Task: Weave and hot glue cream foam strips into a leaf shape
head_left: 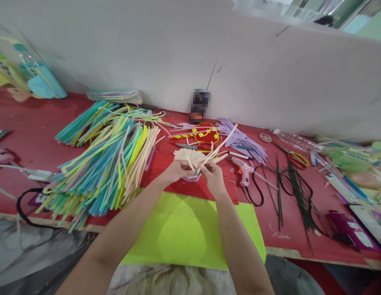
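Observation:
Both my hands meet over the red table (30,135), just beyond a lime green sheet (184,233). My left hand (174,171) and my right hand (212,174) are closed on a fan of cream foam strips (190,156), pinching it at its base. A few longer cream strips (222,143) stick out up and to the right from the bundle.
A big pile of blue, green, yellow and cream strips (107,168) lies to the left. Purple strips (239,139), a pink glue gun (244,170) with black cord, scissors (296,157), dark wires (297,192) and a plastic bottle (296,141) lie to the right. A white wall stands behind.

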{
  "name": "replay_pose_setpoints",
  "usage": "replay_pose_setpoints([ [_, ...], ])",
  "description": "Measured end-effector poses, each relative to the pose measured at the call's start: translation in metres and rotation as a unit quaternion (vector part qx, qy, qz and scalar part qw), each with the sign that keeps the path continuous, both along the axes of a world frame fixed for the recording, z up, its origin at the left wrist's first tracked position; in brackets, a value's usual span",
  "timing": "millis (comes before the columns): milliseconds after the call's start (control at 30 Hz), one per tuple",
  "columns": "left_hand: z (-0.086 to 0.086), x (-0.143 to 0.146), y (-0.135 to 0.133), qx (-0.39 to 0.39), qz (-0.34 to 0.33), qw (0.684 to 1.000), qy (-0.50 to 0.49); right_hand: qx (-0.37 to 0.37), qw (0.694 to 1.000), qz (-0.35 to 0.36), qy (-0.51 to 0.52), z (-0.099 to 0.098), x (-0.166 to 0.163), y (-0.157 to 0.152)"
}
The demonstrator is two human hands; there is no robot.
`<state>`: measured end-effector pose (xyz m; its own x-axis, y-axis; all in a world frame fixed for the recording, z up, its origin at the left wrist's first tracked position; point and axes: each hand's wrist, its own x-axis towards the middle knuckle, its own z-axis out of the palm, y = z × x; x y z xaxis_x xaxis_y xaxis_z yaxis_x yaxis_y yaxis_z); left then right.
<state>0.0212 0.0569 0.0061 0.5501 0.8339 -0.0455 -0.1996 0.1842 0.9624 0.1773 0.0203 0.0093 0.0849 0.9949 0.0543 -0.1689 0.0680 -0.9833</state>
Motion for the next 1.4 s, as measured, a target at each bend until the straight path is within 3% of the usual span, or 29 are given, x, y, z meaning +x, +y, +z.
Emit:
replay_pose_setpoints([
  [400, 0.006, -0.003, 0.0, -0.004, -0.004, 1.0, 0.014, -0.008, 1.0, -0.018, 0.009, -0.002, 0.001, 0.002],
  [633, 0.007, -0.004, -0.003, -0.01, -0.042, 0.998, 0.034, -0.01, 1.0, -0.024, 0.014, -0.003, 0.003, 0.004],
  [900, 0.003, -0.012, 0.007, 0.012, 0.033, 0.999, 0.034, -0.003, 0.999, -0.028, 0.028, 0.002, 0.004, 0.003],
  [1167, 0.004, -0.006, 0.002, 0.042, 0.04, 0.994, 0.091, -0.013, 1.0, -0.009, 0.022, 0.002, 0.003, 0.002],
  [1400, 0.001, -0.015, 0.012, 0.092, 0.145, 0.96, 0.221, -0.01, 0.999, -0.031, 0.017, 0.002, 0.004, 0.003],
])
